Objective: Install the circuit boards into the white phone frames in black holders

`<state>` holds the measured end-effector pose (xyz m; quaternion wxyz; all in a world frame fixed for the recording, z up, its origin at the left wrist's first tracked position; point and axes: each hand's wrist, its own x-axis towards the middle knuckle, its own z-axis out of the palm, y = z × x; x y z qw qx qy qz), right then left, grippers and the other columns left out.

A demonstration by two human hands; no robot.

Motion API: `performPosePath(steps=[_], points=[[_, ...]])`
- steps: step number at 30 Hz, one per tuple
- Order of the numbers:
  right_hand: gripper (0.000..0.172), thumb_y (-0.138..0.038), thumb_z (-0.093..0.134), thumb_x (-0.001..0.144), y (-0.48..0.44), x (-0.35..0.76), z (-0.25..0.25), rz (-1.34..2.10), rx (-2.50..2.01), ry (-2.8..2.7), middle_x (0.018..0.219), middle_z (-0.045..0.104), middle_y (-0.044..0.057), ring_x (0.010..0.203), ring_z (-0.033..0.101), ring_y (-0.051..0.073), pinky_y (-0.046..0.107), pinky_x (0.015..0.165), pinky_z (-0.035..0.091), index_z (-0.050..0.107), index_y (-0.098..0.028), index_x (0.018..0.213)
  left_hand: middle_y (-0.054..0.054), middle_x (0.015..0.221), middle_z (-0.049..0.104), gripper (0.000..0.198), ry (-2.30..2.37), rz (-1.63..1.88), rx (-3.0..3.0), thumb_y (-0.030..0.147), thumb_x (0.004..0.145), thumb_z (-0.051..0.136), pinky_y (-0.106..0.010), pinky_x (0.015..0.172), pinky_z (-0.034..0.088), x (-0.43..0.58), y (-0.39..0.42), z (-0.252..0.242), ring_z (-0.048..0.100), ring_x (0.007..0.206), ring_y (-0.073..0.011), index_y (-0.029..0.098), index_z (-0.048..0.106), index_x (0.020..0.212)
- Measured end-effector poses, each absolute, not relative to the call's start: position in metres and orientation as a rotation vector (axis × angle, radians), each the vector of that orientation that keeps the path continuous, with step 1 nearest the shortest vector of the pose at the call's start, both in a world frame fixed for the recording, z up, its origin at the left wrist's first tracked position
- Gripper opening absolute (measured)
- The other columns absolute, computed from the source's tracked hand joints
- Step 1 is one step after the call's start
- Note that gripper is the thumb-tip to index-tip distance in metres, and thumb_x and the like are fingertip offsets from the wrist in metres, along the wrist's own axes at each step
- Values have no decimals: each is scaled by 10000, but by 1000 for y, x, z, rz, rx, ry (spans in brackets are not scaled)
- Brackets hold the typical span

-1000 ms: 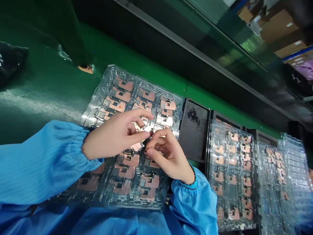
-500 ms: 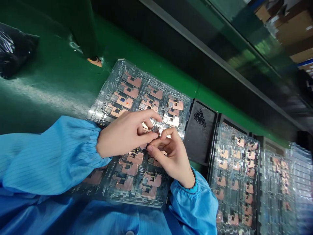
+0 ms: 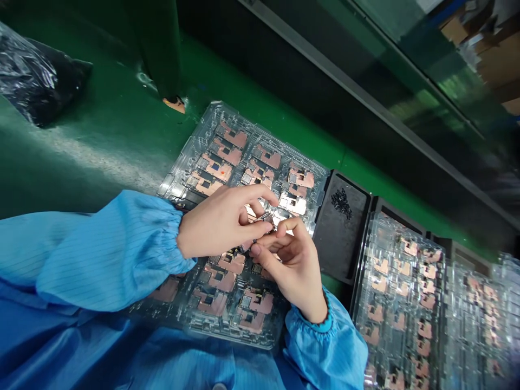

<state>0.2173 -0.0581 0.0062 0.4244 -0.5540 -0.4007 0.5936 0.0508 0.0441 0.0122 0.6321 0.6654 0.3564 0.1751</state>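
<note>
Both hands meet over a clear plastic tray holding several copper-coloured circuit boards. My left hand pinches a small circuit board between thumb and fingers, and its fingertips hide much of it. Just below, the thumb and index finger of my right hand close on a tiny black piece, right by the held board. Its other fingers are curled. Whether the piece touches the board, I cannot tell.
Right of the clear tray lies a black tray with a pile of small black parts. Further right are more clear trays of boards. A black plastic bag rests on the green surface at upper left. Cardboard boxes show at upper right.
The whole view has shifted, so the trays and hands appear slightly further right and lower. Both hands keep nearly the same pinching pose over the tray.
</note>
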Motion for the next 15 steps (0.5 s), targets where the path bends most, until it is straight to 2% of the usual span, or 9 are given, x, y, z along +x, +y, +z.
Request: performPosePath(steps=[6, 8, 11, 13, 15], points=[[440, -217, 792, 892, -58, 208, 7, 1351, -1352, -891, 762, 714, -53, 602, 637, 101, 236, 574, 495, 356, -269, 870, -1, 945, 624, 230, 834, 450, 1456, 221, 912, 644, -180, 438, 383, 52, 45, 15, 546, 509, -51, 220, 628, 1141], [443, -239, 793, 894, -56, 209, 8, 1381, -1336, -868, 751, 717, -54, 606, 658, 114, 250, 582, 525, 352, -271, 867, 16, 856, 596, 217, 863, 447, 1468, 231, 922, 641, -188, 419, 340, 51, 46, 18, 477, 462, -42, 222, 631, 1139], [399, -305, 761, 926, -54, 213, 10, 1455, -1310, -870, 757, 719, -46, 640, 701, 150, 299, 604, 580, 366, -273, 880, 70, 621, 449, 207, 874, 416, 1462, 223, 934, 630, -201, 406, 291, 50, 46, 21, 412, 426, -65, 222, 627, 1141], [357, -331, 725, 954, -54, 216, 11, 1476, -1293, -886, 772, 719, -38, 678, 716, 164, 315, 615, 595, 378, -273, 892, 83, 565, 383, 209, 868, 410, 1454, 211, 932, 631, -206, 406, 283, 49, 46, 22, 418, 432, -81, 222, 624, 1141], [341, -345, 710, 964, -54, 217, 11, 1484, -1279, -897, 786, 722, -31, 717, 724, 172, 322, 633, 602, 383, -274, 899, 81, 568, 389, 209, 859, 425, 1454, 207, 928, 636, -208, 408, 290, 49, 46, 21, 428, 439, -84, 225, 622, 1136]])
